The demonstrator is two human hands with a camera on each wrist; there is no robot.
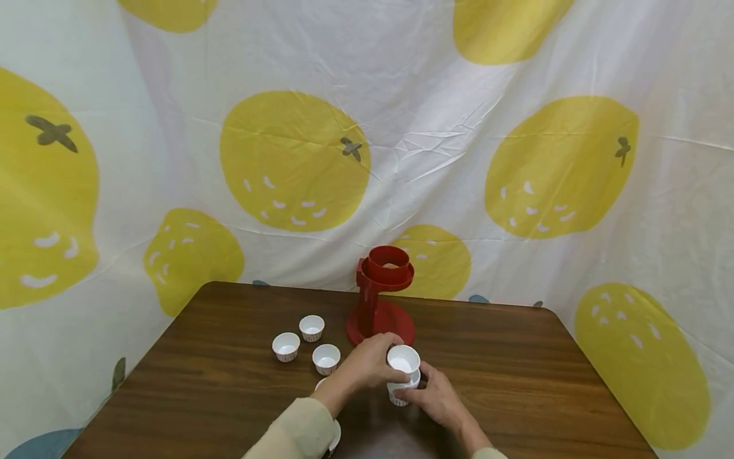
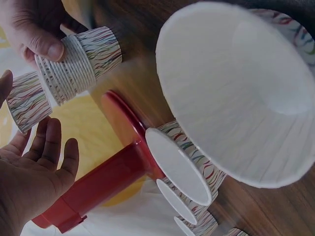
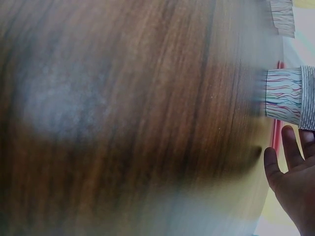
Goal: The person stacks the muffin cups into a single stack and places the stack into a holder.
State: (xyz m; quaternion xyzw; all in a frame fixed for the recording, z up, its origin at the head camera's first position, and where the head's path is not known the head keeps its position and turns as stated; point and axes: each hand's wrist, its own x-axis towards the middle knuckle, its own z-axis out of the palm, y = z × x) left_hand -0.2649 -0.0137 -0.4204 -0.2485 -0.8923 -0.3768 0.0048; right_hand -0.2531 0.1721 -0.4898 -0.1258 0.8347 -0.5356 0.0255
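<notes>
My left hand (image 1: pixel 369 363) holds a small white paper baking cup (image 1: pixel 404 357) between thumb and fingers, its mouth facing up. Just below it is a stack of nested paper baking cups (image 1: pixel 398 399), gripped by my right hand (image 1: pixel 438 398) from the right side. In the left wrist view the single cup has wavy coloured lines, and its base end meets the ridged rims of the stack (image 2: pixel 74 66). The right thumb lies along those rims. Only part of the right hand (image 3: pixel 298 182) shows in the right wrist view, its fingers beside the stack.
A red stand (image 1: pixel 375 312) with a ring-shaped top and round base is just behind my hands. Several loose paper cups (image 1: pixel 311 326) sit upright on the wooden table (image 1: pixel 516 370) to the left, some partly hidden by my left arm. A lemon-print cloth (image 1: pixel 401 127) hangs behind.
</notes>
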